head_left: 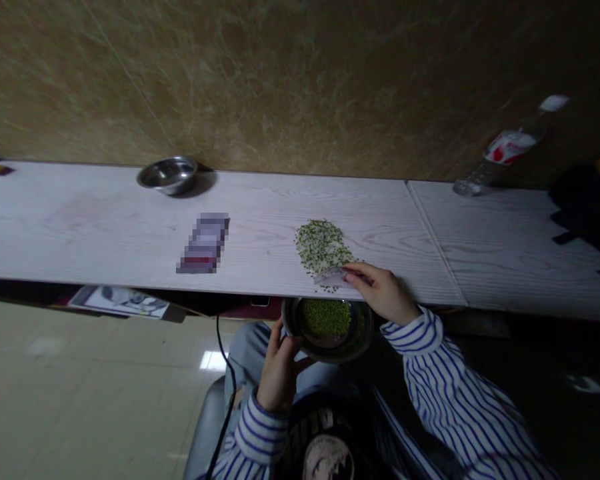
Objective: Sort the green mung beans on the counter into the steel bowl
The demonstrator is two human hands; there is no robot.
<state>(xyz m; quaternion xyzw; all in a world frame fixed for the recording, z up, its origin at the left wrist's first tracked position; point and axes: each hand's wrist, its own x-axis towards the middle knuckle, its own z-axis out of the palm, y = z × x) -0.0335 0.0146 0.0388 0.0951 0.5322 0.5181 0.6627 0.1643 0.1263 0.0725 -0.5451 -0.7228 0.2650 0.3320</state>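
Note:
My left hand (281, 370) grips the rim of a metal bowl (363, 343) below the table's front edge. Green beans (326, 317), most likely mung beans, lie inside that bowl. Between the thumb and fingers of my right hand (380, 287) is a thin, clear plastic piece (329, 276), whose exact kind I cannot make out. It rests at the near side of a spread of green beans mixed with white grains (320, 243) on the tabletop. A few loose beans lie between the plastic piece and the edge, just above the bowl.
On the pale wooden table (260, 200), a second metal bowl (168, 175) stands at the back left. A blurred-out flat rectangular thing (204, 243) lies in front of it. A plastic bottle (505, 148) stands at the back right, near a dark bag-like thing (587, 210). A black cable (233, 380) hangs at my left.

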